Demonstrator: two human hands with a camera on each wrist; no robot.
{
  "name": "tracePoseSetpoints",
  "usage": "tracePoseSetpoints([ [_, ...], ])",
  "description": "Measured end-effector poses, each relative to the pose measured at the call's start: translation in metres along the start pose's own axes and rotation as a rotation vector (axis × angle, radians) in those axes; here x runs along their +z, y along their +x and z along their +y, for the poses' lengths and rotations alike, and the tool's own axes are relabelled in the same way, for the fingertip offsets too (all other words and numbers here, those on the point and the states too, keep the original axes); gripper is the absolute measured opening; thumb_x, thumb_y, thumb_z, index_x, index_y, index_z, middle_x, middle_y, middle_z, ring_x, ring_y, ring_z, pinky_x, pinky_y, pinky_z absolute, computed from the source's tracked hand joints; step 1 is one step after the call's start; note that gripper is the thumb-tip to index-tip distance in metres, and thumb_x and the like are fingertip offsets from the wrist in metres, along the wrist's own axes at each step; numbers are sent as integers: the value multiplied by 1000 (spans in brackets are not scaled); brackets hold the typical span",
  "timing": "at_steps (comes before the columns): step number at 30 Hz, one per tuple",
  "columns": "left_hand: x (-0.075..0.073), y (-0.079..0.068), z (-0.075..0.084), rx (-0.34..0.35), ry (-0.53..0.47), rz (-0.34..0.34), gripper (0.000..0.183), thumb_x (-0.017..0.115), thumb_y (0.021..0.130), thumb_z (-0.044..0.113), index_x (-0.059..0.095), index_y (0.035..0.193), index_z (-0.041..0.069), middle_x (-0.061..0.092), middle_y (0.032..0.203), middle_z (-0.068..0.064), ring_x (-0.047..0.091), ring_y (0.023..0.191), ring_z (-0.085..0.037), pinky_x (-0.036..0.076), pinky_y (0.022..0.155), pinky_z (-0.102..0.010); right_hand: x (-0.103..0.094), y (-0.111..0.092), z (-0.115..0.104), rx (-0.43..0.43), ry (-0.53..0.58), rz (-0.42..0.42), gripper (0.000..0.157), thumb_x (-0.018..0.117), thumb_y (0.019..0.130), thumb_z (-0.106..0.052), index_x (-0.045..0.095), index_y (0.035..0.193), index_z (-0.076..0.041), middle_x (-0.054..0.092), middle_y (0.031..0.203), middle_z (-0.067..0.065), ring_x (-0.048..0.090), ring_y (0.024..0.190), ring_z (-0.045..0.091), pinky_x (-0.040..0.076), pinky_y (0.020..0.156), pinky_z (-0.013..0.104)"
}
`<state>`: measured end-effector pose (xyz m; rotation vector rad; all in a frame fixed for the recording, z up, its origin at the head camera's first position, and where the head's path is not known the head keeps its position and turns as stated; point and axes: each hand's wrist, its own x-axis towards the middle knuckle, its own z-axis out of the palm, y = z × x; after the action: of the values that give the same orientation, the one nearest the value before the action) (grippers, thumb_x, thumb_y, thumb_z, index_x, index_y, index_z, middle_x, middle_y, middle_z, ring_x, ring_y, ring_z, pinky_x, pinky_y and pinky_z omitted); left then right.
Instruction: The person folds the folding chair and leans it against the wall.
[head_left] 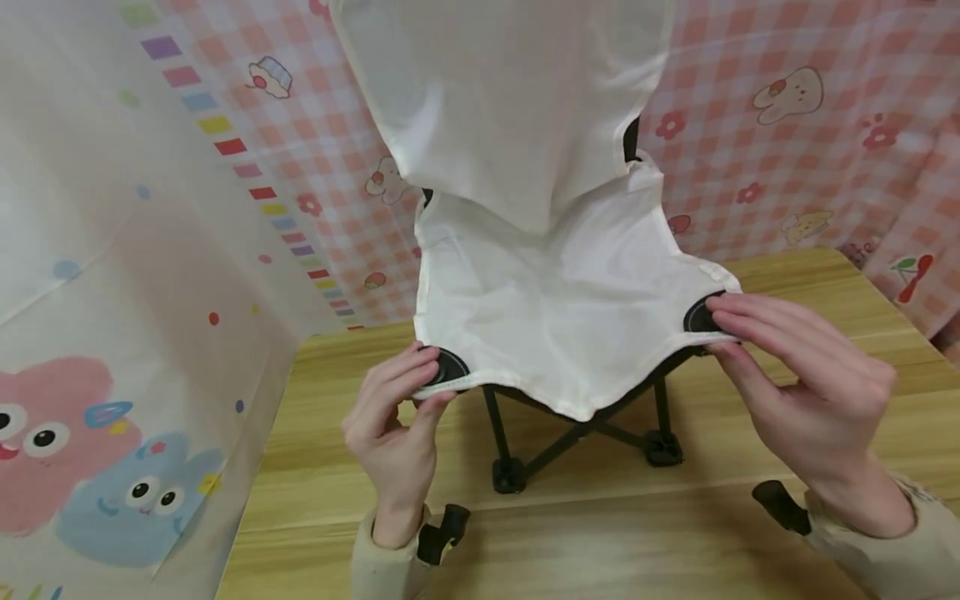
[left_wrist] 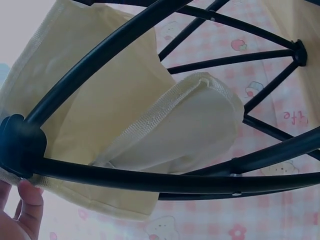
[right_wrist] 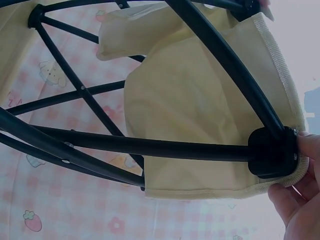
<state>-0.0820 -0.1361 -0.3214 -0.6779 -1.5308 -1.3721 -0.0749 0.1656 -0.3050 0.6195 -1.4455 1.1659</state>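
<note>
A small folding chair with a white fabric seat (head_left: 540, 308) and black tube frame (head_left: 491, 425) stands unfolded. Its fabric backrest (head_left: 510, 92) rises behind and sags over the seat's rear. My left hand (head_left: 393, 425) pinches the front left seat corner, fingertips over a black patch (head_left: 447, 367) and thumb below. At the front right corner, my right hand (head_left: 813, 396) pinches the fabric the same way, by another black patch (head_left: 699, 314). From beneath, the wrist views show black plastic joints (left_wrist: 22, 147) (right_wrist: 272, 152) at these corners, with the fingers beside them.
The chair's black feet (head_left: 663, 448) rest on a wood-grain table (head_left: 600, 533). Behind it hangs a pink checked curtain (head_left: 720, 108); a white cartoon-print curtain (head_left: 172, 275) hangs at the left. Dark wrist-mounted pieces (head_left: 442, 533) sit at both cuffs.
</note>
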Motion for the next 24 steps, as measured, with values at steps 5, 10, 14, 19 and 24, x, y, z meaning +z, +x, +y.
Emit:
tracePoseSetpoints([
  [5,3,2,3,18,-6,7,25,77,76,16,72,87,-6,75,100,-6,68,102,-27,59,84,-28,4,0,-2,-13,23,13,24,80,74,-5,71,81,15,74,89,24,73,92,23,57,90,25],
  [10,7,5,5,6,18,1,25,76,76,18,73,88,-5,75,101,-6,67,102,-28,59,79,-24,7,2,-2,-10,28,26,23,80,73,-4,71,81,16,74,88,24,73,91,25,57,89,25],
  [14,12,8,6,-1,26,1,25,76,77,18,72,88,-4,75,101,-4,67,102,-28,56,70,-17,10,4,-3,-6,38,33,22,80,73,-3,71,80,16,73,88,25,73,91,24,57,89,26],
  [19,18,11,7,-3,27,7,27,75,78,20,72,87,-5,75,102,-1,67,103,-29,47,59,-12,15,9,-8,-6,84,47,22,79,73,-1,69,79,18,73,87,26,73,91,25,58,90,27],
  [24,22,13,8,-4,30,12,27,75,78,21,72,87,-5,75,101,0,67,102,-28,48,59,-12,19,11,-11,-3,79,47,24,79,75,-4,70,80,17,73,88,26,73,92,24,57,91,27],
])
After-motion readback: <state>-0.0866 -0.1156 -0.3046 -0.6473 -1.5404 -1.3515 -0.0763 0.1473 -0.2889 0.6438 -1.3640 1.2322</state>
